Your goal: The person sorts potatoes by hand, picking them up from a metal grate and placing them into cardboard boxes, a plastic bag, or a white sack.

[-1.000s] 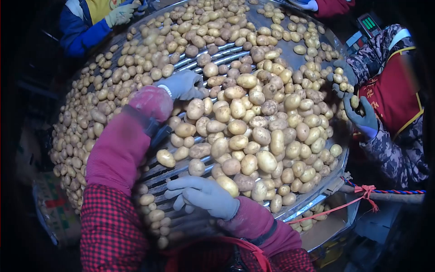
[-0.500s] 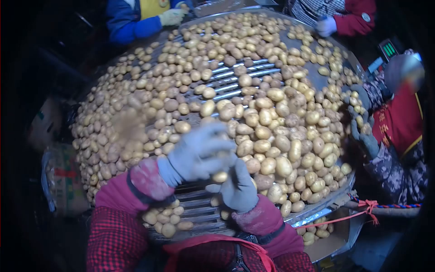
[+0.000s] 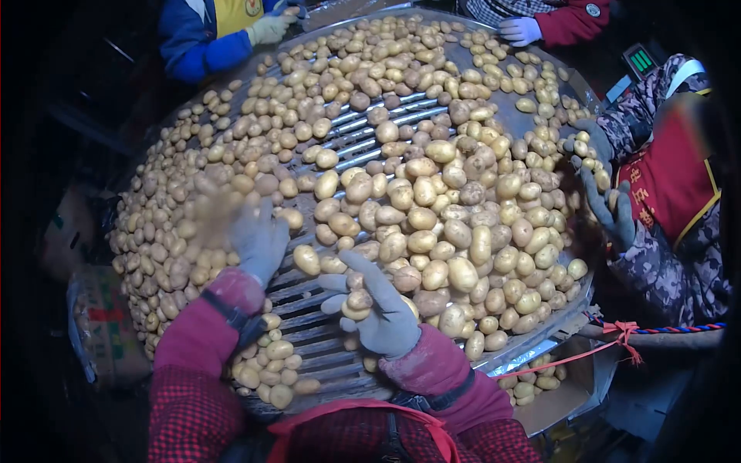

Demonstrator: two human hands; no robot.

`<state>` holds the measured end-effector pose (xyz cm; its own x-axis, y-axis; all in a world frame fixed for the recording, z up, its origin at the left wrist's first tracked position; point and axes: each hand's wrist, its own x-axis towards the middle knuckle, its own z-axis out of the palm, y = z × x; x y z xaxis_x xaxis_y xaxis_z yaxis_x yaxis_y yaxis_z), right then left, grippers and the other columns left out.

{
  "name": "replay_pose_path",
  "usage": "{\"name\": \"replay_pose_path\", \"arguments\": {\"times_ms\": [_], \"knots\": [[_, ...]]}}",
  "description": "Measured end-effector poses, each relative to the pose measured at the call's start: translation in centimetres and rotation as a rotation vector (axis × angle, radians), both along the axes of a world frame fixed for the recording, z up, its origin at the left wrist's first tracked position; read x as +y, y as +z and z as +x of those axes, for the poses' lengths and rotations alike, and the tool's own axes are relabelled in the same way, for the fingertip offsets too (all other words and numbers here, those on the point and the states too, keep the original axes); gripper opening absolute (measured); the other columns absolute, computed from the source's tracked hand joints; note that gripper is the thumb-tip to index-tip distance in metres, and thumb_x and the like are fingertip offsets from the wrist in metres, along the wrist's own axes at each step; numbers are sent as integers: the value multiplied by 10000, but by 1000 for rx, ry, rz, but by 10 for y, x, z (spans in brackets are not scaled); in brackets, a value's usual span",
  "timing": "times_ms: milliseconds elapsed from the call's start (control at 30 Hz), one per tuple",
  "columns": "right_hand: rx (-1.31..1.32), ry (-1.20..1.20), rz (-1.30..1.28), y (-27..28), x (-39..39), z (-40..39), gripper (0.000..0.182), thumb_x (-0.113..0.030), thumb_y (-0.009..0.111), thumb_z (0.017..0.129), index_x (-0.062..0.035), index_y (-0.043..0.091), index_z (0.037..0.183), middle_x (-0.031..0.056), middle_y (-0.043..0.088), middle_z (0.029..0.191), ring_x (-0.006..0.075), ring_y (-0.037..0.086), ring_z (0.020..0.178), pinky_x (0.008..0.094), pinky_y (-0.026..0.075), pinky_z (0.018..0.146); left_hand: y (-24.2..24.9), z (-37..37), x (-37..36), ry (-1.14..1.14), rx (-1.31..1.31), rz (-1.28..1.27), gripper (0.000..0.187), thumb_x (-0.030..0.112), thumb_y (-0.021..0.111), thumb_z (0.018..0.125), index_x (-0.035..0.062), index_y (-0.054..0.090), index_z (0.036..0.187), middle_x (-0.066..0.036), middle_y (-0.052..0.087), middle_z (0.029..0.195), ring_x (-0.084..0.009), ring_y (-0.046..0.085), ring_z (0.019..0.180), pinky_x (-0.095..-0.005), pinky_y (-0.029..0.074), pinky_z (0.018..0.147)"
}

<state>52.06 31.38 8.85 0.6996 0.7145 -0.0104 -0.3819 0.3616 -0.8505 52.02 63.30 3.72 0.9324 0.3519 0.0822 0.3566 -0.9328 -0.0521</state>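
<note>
My left hand [image 3: 261, 241], in a grey glove, reaches over the heap at the left of the slatted table. Its fingers point forward, stretched toward the potatoes [image 3: 179, 270] there, and nothing shows in its grasp. A blurred brown smudge covers part of the view beside its fingertips. Above the slats [image 3: 309, 318], my right hand [image 3: 390, 320] is turned palm up with curled fingers, cradling a few small potatoes [image 3: 357, 299]. Just beyond it, a larger potato [image 3: 306, 260] lies at the edge of the bare slats.
A co-worker in a red vest [image 3: 670, 181] holds potatoes at the right edge. Two more people stand at the far side, one with a yellow bib [image 3: 238, 17]. A box of potatoes [image 3: 575, 397] sits below the near right rim, under a red cord [image 3: 556, 361]. A packed sack [image 3: 108, 316] stands left.
My hands were close together over the middle; now my left hand has moved left to the heap. My right hand has turned up, showing small potatoes in it. The view has shifted slightly.
</note>
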Motion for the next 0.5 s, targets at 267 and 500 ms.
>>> {"name": "replay_pose_path", "arguments": {"times_ms": [267, 500], "knots": [[-68, 19, -1, -1, 0, 3, 521, -242, 329, 1140, -34, 308, 1618, 217, 604, 1420, 235, 684, 1106, 271, 543, 789, 21, 120, -82, -277, -28, -354, 593, 493, 626, 967, 170, 572, 1461, -209, 510, 1480, -444, 510, 1297, -561, 413, 1074], [389, 160, 162, -6, 1, 8, 515, -227, 381, 1124, -54, 338, 1606, 197, 615, 1395, 237, 682, 1097, 304, 540, 820, 46, 237, -136, -963, -75, -176, 545, 297, 714, 887, 195, 605, 1411, -162, 626, 1361, -371, 540, 1307, -489, 431, 1064]]}}
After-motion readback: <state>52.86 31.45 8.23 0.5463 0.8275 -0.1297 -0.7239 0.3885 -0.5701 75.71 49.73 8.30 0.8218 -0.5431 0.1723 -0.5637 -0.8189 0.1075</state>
